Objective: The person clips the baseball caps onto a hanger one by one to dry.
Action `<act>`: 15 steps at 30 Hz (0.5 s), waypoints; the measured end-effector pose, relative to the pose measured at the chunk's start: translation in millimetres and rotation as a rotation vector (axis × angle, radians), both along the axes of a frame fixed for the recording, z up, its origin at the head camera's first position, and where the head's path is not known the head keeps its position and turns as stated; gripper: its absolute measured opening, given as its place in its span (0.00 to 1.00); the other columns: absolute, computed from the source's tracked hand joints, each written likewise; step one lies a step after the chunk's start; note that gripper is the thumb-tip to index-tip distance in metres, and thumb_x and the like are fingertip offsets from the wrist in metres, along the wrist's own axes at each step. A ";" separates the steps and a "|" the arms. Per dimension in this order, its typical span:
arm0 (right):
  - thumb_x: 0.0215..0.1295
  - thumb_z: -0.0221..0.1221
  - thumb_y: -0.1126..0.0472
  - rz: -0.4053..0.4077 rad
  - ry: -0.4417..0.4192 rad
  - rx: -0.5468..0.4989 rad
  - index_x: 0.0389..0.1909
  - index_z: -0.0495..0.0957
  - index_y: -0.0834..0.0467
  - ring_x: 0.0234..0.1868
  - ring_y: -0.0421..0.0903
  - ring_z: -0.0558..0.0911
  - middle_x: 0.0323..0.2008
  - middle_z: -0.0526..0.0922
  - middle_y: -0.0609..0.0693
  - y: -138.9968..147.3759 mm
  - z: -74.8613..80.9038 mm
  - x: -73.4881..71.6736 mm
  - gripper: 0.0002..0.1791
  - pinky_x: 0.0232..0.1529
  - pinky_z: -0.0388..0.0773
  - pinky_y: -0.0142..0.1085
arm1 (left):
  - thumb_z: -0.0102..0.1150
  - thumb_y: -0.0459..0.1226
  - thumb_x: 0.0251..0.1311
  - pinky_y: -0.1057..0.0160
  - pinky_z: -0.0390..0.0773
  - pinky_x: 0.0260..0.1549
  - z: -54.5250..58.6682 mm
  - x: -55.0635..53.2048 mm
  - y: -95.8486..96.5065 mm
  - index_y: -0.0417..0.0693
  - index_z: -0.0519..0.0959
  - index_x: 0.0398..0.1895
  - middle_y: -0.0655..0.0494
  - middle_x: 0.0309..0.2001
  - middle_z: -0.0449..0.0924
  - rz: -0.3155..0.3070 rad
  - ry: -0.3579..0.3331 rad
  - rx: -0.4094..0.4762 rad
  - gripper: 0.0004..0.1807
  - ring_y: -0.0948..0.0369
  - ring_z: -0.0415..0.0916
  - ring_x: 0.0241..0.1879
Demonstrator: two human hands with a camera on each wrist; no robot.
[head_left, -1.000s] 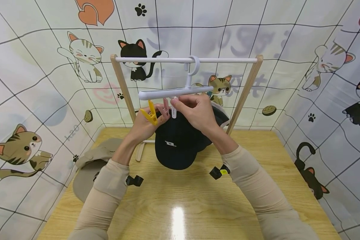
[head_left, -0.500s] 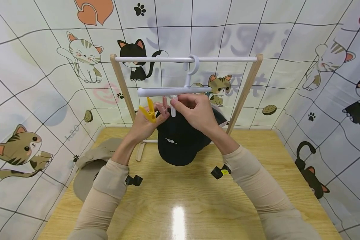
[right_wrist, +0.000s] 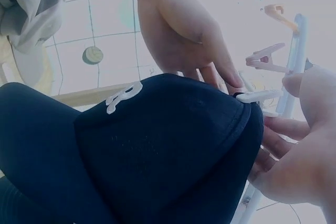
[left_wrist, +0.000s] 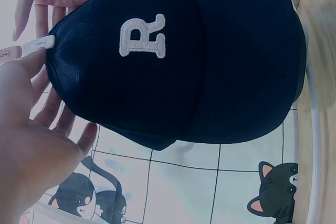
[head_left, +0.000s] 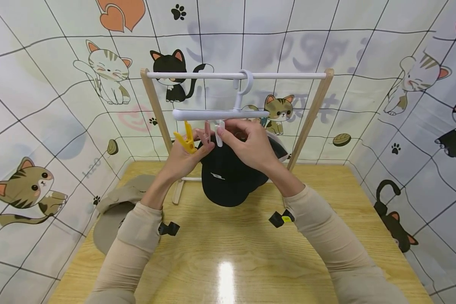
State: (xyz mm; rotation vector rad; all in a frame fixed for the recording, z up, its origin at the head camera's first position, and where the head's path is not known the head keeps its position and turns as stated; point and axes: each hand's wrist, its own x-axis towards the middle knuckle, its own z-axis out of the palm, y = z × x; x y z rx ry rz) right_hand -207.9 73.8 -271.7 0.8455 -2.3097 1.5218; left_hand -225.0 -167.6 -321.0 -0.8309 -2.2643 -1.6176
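The table (head_left: 197,253) is bearing the rack (head_left: 212,76) near its far edge, and the white hanger (head_left: 209,114) is dangling from it. The black cap (head_left: 228,181) is hanging beneath that hanger, while the beige cap (head_left: 115,215) is lying by the left edge. The left hand (head_left: 184,160) seems to be pinching the black cap's crown; the right hand (head_left: 252,145) is pinching the white clip (head_left: 219,136) there, beside the pink clip (head_left: 206,134) and yellow clip (head_left: 189,144). Clipping seems under way, the next move calling for a secure bite before releasing.
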 end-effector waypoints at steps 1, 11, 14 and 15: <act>0.83 0.65 0.52 0.006 -0.003 0.005 0.64 0.88 0.58 0.52 0.50 0.92 0.55 0.93 0.54 0.3 -0.4 0.0 0.19 0.54 0.88 0.43 | 0.70 0.40 0.79 0.52 0.79 0.68 -0.2 0.4 -1.0 0.48 0.83 0.48 0.48 0.63 0.88 0.006 -0.010 -0.009 0.07 0.55 0.80 0.67; 0.84 0.63 0.51 0.070 -0.041 0.044 0.77 0.80 0.55 0.69 0.58 0.88 0.70 0.87 0.55 1.5 -3.1 0.0 0.27 0.74 0.83 0.58 | 0.72 0.40 0.78 0.39 0.62 0.86 -4.3 2.9 -5.6 0.49 0.78 0.48 0.52 0.76 0.82 -0.007 0.003 -0.057 0.10 0.54 0.70 0.83; 0.83 0.63 0.51 0.073 -0.027 0.065 0.79 0.77 0.57 0.71 0.57 0.86 0.72 0.85 0.56 1.9 -3.3 0.1 0.30 0.76 0.81 0.59 | 0.72 0.42 0.78 0.36 0.57 0.89 -4.2 4.3 -6.5 0.55 0.83 0.67 0.57 0.82 0.76 0.001 0.000 -0.099 0.19 0.56 0.63 0.88; 0.83 0.63 0.51 0.075 -0.021 0.069 0.80 0.77 0.57 0.72 0.57 0.85 0.72 0.85 0.56 1.9 -3.5 -0.1 0.30 0.77 0.80 0.60 | 0.72 0.42 0.77 0.36 0.57 0.89 -3.7 4.6 -6.5 0.57 0.82 0.73 0.58 0.84 0.74 -0.004 0.003 -0.110 0.24 0.55 0.61 0.89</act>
